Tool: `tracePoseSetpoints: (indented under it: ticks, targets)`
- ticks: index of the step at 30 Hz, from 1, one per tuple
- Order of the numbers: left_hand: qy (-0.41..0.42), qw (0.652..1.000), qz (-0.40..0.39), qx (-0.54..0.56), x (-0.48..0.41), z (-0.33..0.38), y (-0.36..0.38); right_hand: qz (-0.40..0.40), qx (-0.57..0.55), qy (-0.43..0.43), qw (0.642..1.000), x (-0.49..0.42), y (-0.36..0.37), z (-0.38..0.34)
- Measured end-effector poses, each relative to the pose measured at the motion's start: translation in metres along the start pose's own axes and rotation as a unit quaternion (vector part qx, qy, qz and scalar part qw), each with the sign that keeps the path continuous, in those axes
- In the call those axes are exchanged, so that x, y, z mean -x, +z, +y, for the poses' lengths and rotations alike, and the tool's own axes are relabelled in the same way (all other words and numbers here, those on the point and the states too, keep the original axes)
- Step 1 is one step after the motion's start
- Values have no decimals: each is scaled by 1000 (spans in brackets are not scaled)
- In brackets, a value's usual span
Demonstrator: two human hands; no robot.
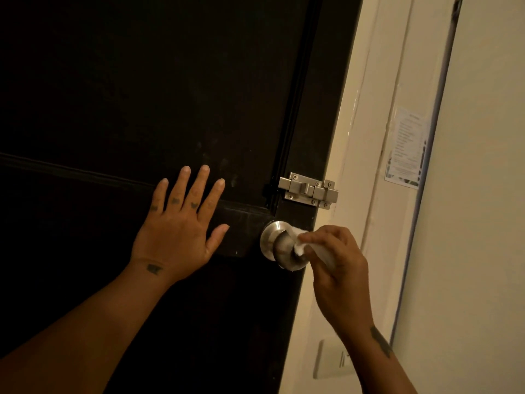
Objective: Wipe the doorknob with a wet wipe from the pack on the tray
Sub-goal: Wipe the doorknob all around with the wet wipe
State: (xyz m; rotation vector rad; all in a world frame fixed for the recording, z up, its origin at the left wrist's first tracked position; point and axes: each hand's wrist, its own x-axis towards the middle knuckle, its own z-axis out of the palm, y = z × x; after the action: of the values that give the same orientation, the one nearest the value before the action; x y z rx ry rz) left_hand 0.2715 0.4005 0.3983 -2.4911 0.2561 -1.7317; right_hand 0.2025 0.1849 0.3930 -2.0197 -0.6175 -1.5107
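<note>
While the left hand (pixel 176 228) is laid flat with fingers spread, grasping nothing, against the dark door (pixel 113 95), the wet wipe (pixel 301 245) is pinched in the right hand (pixel 338 268) and pressed to the right side of the doorknob (pixel 279 245), below the latch bolt (pixel 308 190). The wiping step is judged to be in hand; next, the knob's underside and collar should be covered.
</note>
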Motion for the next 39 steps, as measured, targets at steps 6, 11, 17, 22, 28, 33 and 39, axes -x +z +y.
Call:
tracePoseSetpoints:
  ticks: [6, 11, 17, 22, 28, 33, 39]
  targets:
    - [-1, 1000, 1, -2, -3, 0, -1, 64, 82, -21, 994, 29, 24, -3]
    - [-4, 1000, 6, -11, -1, 1, 0, 100, 77, 3, 992, 38, 17, -4]
    - [-4, 1000, 11, -19, -1, 1, 0, 106, 70, 11, 992, 11, 14, -17]
    - [-3, 1000, 21, -18, -1, 0, 2, 62, 147, -22, 987, 17, 26, -18]
    - [-1, 1000, 19, -12, -1, 0, 3, 9, 154, -63, 986, 34, 18, -8]
    - [0, 1000, 15, -15, -1, 0, 1, 43, 25, -34, 998, 26, 0, -19]
    - [-1, 1000, 5, -17, -1, 1, -1, 34, -114, 13, 993, -12, -6, -29]
